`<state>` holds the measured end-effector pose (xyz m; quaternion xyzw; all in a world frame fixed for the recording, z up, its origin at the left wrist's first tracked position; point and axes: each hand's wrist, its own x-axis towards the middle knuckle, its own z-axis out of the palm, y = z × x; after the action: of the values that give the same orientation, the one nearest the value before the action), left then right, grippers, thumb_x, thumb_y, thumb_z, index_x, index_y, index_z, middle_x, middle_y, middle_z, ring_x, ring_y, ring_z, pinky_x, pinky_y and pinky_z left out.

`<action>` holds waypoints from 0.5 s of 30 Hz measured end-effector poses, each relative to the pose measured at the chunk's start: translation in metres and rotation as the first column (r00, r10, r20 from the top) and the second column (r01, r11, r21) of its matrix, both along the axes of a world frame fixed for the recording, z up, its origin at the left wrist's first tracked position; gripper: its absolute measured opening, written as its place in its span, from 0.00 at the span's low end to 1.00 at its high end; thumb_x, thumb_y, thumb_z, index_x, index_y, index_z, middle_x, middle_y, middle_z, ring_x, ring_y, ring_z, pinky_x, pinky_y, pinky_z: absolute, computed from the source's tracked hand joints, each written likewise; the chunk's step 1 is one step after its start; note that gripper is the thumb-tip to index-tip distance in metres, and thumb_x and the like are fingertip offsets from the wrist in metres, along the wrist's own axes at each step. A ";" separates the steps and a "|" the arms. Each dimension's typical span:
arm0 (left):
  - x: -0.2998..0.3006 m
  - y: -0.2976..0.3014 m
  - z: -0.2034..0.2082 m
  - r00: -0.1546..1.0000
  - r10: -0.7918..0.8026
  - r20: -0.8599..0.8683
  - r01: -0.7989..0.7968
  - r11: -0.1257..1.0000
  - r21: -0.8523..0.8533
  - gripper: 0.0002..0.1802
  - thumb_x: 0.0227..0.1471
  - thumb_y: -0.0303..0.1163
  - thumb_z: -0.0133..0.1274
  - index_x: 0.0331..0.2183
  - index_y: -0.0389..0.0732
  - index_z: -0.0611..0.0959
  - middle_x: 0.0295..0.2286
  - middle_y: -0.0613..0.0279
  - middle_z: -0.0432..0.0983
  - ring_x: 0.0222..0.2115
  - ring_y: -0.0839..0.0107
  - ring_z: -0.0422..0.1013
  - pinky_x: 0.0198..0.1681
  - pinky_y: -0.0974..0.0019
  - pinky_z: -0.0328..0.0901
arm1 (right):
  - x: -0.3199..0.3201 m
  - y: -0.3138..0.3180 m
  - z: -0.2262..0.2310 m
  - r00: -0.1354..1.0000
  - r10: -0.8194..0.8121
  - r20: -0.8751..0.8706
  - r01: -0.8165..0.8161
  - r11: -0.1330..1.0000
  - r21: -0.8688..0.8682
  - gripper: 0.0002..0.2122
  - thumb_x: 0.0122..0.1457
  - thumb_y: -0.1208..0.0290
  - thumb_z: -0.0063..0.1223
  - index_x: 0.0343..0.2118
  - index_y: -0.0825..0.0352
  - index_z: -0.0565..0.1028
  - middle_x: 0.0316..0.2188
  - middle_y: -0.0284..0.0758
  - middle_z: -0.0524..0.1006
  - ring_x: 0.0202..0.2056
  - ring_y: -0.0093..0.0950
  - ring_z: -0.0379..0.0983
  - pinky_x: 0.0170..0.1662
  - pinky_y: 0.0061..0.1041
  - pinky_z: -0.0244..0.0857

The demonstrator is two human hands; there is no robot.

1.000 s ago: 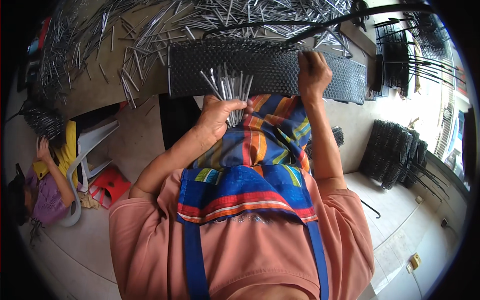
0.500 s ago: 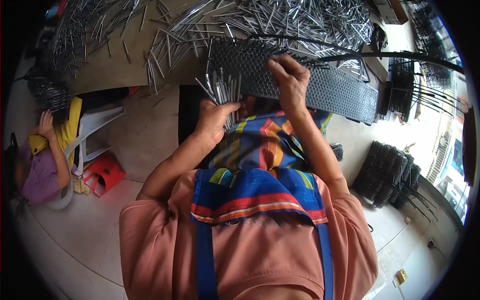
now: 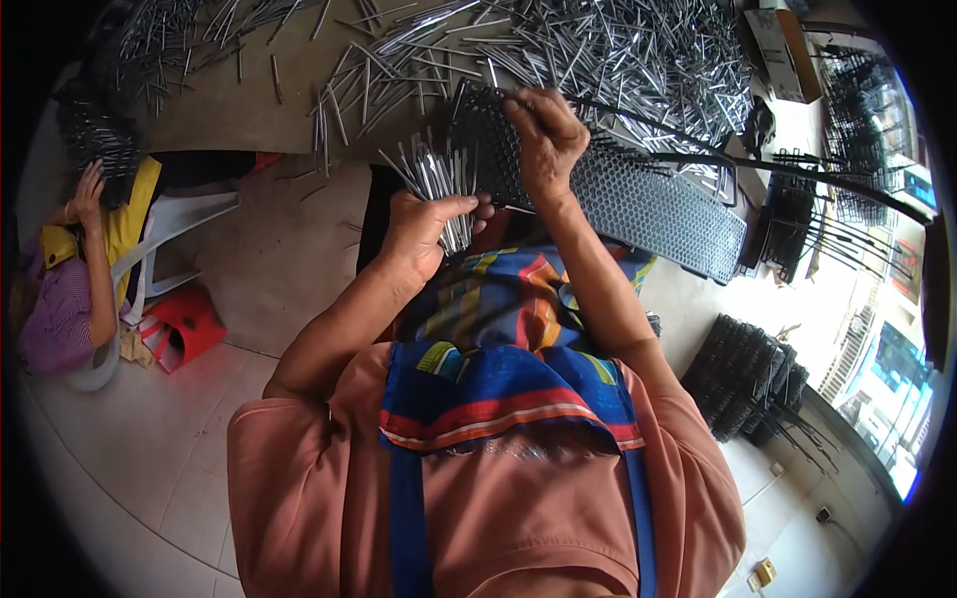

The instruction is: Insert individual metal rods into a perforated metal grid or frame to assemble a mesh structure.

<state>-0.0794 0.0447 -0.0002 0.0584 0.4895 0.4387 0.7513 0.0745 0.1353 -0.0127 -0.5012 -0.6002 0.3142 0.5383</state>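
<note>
My left hand (image 3: 424,221) is closed around a bundle of thin silvery metal rods (image 3: 439,179), their ends fanning upward past the thumb. To its right, my right hand (image 3: 546,140) is raised over the left part of a long black rack with a perforated face (image 3: 653,204). Its thumb and forefinger are pinched together, and a single bright metal rod (image 3: 492,73) sticks up at the fingertips; the grip itself is partly hidden. The rack slants down to the right in front of me, above my striped apron (image 3: 518,289).
Loose metal rods (image 3: 628,65) are heaped across the table (image 3: 224,120). A black bar (image 3: 797,169) crosses above the rack. Dark wire racks (image 3: 743,374) are stacked on the floor at right. Another person (image 3: 75,299) works at far left, near a red container (image 3: 184,324).
My right hand has shifted left and slightly up, toward the rack's left end, and a rod now shows at its fingertips. My left hand still holds the bundle. The view has shifted a little.
</note>
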 end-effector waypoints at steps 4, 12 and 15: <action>0.002 0.000 -0.003 0.997 0.078 0.023 -0.077 0.996 -0.052 0.09 0.46 0.17 0.56 0.34 0.30 0.81 0.28 0.51 0.80 0.25 0.63 0.78 0.27 0.64 0.72 | 0.006 -0.023 -0.006 0.971 0.028 0.237 -0.047 0.996 0.075 0.07 0.49 0.82 0.59 0.33 0.69 0.80 0.32 0.38 0.79 0.32 0.29 0.78 0.35 0.23 0.70; 0.003 0.002 0.002 0.998 0.051 -0.021 -0.052 0.998 -0.039 0.08 0.47 0.18 0.56 0.34 0.30 0.81 0.29 0.50 0.80 0.25 0.64 0.78 0.26 0.64 0.73 | 0.000 -0.005 0.003 0.911 -0.031 0.411 -0.039 0.986 0.161 0.05 0.50 0.79 0.58 0.31 0.68 0.78 0.27 0.37 0.77 0.26 0.33 0.76 0.29 0.26 0.68; 0.005 0.002 -0.002 0.997 0.075 -0.009 -0.075 0.997 -0.024 0.09 0.46 0.16 0.55 0.34 0.29 0.80 0.29 0.49 0.80 0.25 0.63 0.78 0.26 0.64 0.73 | 0.004 0.006 0.009 0.915 0.030 0.403 -0.062 0.996 0.066 0.04 0.51 0.79 0.58 0.30 0.68 0.78 0.26 0.37 0.76 0.24 0.33 0.75 0.28 0.25 0.66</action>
<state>-0.0747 0.0470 -0.0027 0.0324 0.4999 0.4604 0.7329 0.0787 0.1411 -0.0037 -0.5195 -0.7212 0.1938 0.4153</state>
